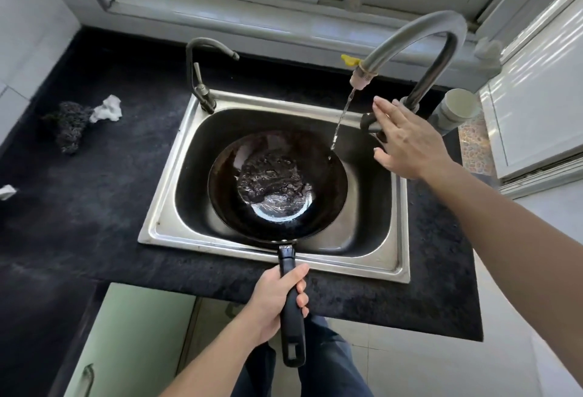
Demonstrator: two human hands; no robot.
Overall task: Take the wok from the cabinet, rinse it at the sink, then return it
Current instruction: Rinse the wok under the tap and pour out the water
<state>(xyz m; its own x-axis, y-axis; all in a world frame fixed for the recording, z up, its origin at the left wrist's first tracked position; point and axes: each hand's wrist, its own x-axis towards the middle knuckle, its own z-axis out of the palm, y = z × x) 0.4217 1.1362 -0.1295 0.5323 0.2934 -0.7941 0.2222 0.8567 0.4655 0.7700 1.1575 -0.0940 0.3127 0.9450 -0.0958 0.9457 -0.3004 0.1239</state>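
Observation:
A black wok [277, 182] sits inside the steel sink [164, 207], with bubbly water pooled in its bottom. Its long black handle [291, 317] sticks out over the sink's front edge, and my left hand [277, 299] is shut around it. A thin stream of water [340, 119] falls from the tall grey faucet [419, 37] onto the wok's right rim. My right hand [407, 141] is spread flat with fingers apart, resting against the faucet's lever [367, 120] at the sink's right side.
A second, smaller tap [202, 81] stands at the sink's back left corner. A dark scouring pad [71, 125] and a crumpled white tissue [107, 109] lie on the black counter at left. A grey cup [457, 109] stands at right. A green cabinet door [126, 340] is below.

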